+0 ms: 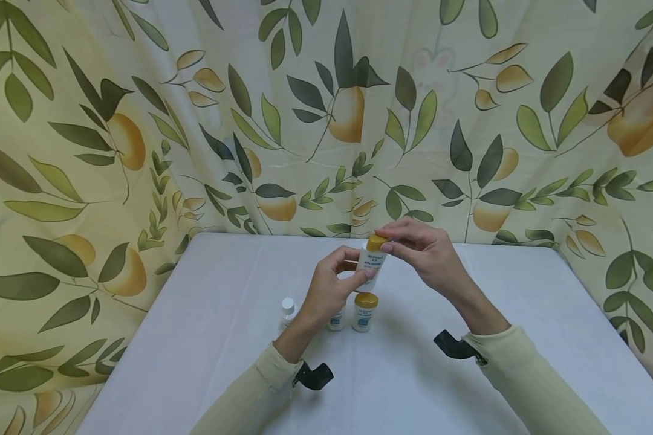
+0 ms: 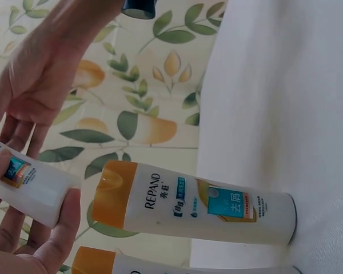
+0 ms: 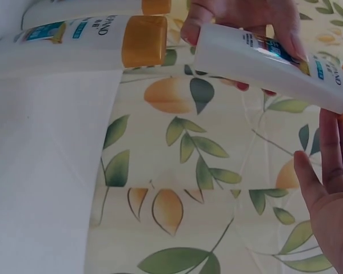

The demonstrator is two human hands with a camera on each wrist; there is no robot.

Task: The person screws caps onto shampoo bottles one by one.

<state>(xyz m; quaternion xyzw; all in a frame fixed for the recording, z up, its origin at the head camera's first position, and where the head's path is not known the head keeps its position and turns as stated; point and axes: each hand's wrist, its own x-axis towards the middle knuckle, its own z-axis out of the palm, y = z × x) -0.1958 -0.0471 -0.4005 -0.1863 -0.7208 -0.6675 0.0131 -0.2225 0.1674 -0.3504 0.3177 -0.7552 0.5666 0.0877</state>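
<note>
My left hand (image 1: 329, 284) grips a white shampoo bottle (image 1: 371, 266) by its body, holding it slightly tilted above the table. At its top, my right hand (image 1: 427, 251) pinches the gold cap (image 1: 377, 242) between thumb and fingers. In the right wrist view the held bottle (image 3: 246, 60) turns its printed label towards the camera. Just below, a matching shampoo bottle (image 1: 363, 317) stands upright on the table; its label (image 2: 231, 204) reads REPAND in the left wrist view. Another such bottle (image 1: 335, 321) stands beside it, partly hidden by my left hand.
A smaller-looking bottle with a white cap (image 1: 288, 306) stands left of my left wrist, partly covered by it. White cloth covers the table (image 1: 223, 290). A curtain (image 1: 315, 151) printed with leaves and fruit hangs behind the table's far edge.
</note>
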